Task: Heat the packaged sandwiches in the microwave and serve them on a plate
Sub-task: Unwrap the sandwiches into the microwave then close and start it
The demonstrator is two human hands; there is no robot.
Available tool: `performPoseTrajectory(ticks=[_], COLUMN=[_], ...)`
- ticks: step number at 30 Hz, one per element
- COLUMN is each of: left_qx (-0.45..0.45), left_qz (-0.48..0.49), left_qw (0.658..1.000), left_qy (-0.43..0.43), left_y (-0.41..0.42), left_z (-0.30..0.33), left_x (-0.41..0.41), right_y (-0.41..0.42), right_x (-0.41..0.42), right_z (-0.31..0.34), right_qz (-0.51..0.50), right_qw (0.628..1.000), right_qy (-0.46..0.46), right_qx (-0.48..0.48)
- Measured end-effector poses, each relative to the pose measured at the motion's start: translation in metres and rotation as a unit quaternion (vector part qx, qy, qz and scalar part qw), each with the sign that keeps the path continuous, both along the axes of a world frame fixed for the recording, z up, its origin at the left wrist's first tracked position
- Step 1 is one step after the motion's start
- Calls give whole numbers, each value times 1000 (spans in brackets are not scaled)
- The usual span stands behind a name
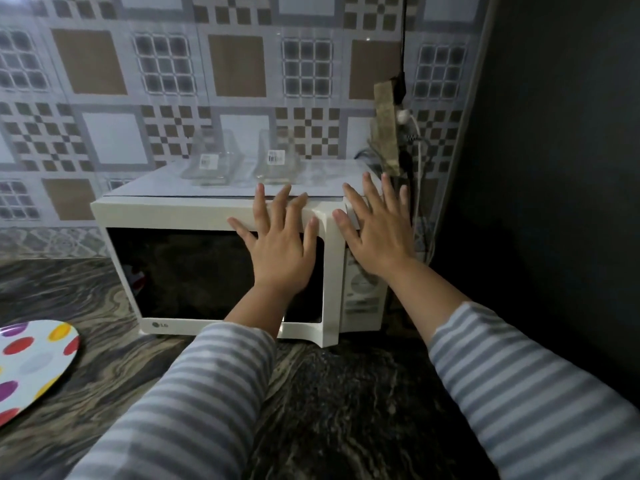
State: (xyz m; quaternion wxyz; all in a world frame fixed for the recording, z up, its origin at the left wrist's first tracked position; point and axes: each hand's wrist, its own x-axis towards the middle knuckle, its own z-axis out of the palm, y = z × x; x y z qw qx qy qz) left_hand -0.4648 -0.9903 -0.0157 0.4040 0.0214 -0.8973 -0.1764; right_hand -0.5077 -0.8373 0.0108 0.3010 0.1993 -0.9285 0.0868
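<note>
Spotty plate (33, 368) sits far left on the swirly dark counter (346, 393). The two clear sandwich packs (211, 161) are up on the microwave (214, 213); they look light, thin and crushable, so I'd lift them by the base. Left hand (278, 247) and right hand (375, 230) lie flat against its front, fingers spread, holding nothing. Patterned tile wall (239, 64) behind, pretty dim

Your two hands, left (280, 252) and right (375, 233), lie spread across the microwave (214, 216) front at frame centre; two clear packs (242, 161) crowd its top; a dark wall (554, 168) closes the right; bare counter (346, 393) lies below; a plate (31, 368) sits lower left.
</note>
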Motion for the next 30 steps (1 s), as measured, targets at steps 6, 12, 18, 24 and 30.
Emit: performPoseTrajectory(ticks=[6,12,18,24,30], left_qx=[-27,22,94,112,118], left_qz=[-32,-164,-274,-266,-220], left_qw=[999,986,957,957,968], left_qy=[26,33,13,12,-16], left_y=[8,17,24,23,24], left_z=[-35,-99,-111,-105,-106], left_x=[9,22,16,17,9], right_y=[1,4,7,9,6], right_x=[-1,-1,-5,-8,-8], right_z=[3,5,7,7,8], right_qz=[1,4,10,12,-11], right_qw=[1000,999,999,998,998], right_qy=[-1,1,3,0,-2], right_qx=[15,32,37,60,63])
